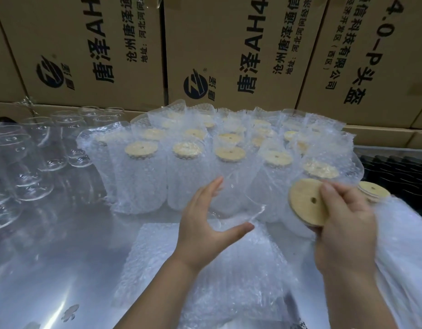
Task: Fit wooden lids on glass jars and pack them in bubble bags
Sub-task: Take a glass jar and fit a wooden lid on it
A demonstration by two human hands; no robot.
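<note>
Lid (305, 203), pale holed wood, right hand (345, 229); clear jar (236, 205), left hand (200, 222)

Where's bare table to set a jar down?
Front-left metal table, between the empty glass jars and the flat bubble bags. Crowded: bagged jars fill the back; bag pile on the right.

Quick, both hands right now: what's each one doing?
Left hand: gripping a clear glass jar.
Right hand: pinching a wooden lid.

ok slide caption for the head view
Left hand holds a glass jar, right hand a wooden lid, before rows of bagged jars.
</note>
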